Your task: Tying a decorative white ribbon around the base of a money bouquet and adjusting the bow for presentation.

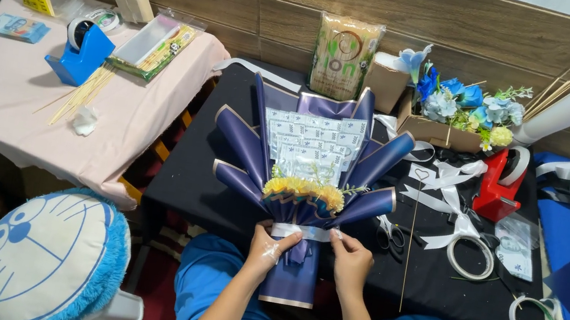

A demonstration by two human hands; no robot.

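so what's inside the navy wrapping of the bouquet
Inside the navy wrapping sits a fan of pale folded banknotes above a row of yellow flowers. Stems or supports below are covered by the paper, the white ribbon, and the left hand and right hand.

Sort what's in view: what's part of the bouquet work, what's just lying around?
In use:
- left hand and right hand, both on the white ribbon
- navy bouquet with yellow flowers

Lying about:
- scissors
- red tape dispenser
- blue tape dispenser
- tape rolls
- box of blue flowers
- skewers
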